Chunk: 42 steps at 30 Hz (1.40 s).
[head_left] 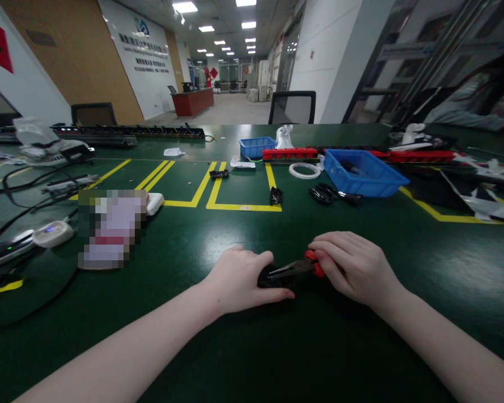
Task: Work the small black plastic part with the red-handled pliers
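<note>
My left hand (241,280) is closed around a small black part (269,278), with the thumb lying along its near side. Most of that part is hidden by the fingers, so its kind cannot be made out. My right hand (355,268) grips the red handles of a pair of pliers (294,270). The pliers' dark jaws point left and reach the black part; whether they pinch it cannot be told. Both hands are low over the dark green table (252,347).
A large blue bin (365,182) holds dark items, with black pieces (327,193) beside it. Further off are a small blue bin (257,148), a white ring (304,170) and a red strip (289,153). Leftward lie a blurred-out phone-like object (113,235) and cables. A person (466,101) sits at right.
</note>
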Motion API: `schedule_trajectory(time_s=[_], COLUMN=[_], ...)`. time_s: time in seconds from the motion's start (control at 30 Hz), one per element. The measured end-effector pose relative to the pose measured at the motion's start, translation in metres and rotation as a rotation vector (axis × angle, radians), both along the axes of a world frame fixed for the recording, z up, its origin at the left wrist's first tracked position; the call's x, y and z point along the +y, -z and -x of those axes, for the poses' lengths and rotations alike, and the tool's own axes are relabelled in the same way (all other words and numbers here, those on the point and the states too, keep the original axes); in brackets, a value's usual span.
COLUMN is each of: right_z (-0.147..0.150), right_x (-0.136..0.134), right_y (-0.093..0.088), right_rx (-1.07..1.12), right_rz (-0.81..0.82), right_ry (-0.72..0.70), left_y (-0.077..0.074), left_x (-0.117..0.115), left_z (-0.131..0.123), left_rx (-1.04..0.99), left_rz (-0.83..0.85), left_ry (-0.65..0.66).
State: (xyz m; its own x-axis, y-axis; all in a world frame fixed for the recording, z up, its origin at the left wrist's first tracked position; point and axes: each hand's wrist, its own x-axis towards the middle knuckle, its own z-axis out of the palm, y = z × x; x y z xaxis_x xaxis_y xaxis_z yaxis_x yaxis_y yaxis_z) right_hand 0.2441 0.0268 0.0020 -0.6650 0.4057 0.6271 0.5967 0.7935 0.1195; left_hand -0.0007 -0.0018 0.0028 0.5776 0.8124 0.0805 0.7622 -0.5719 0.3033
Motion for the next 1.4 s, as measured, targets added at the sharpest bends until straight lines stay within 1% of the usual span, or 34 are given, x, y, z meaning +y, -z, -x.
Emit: schedule_trajectory(time_s=[0.3, 0.57, 0.8, 0.97, 1.17, 1.4], right_z=[0.0044, 0.0073, 0.0038, 0.0014, -0.0001, 0.0071], right_x=[-0.0006, -0.0015, 0.0008, 0.0021, 0.0037, -0.0021], right_y=[-0.0026, -0.0026, -0.0032, -0.0017, 0.0026, -0.0007], right_rx=[-0.024, -0.07, -0.093, -0.063, -0.052, 0.022], right_rz=[-0.003, 0.072, 0.07, 0.054, 0.043, 0.085], right_ry=[0.002, 0.03, 0.054, 0.062, 0.017, -0.02], left_y=[0.0015, 0.0021, -0.0004, 0.0012, 0.0014, 0.0021], left_x=[0.0005, 0.0006, 0.0003, 0.0006, 0.0002, -0.0021], left_z=[0.0013, 0.0017, 0.0026, 0.0031, 0.0027, 0.0046], left_rx=[-0.018, -0.018, -0.027, -0.034, -0.047, -0.092], left_rz=[-0.025, -0.033, -0.019, -0.023, -0.019, -0.02], left_ry=[0.025, 0.035, 0.041, 0.041, 0.044, 0.07])
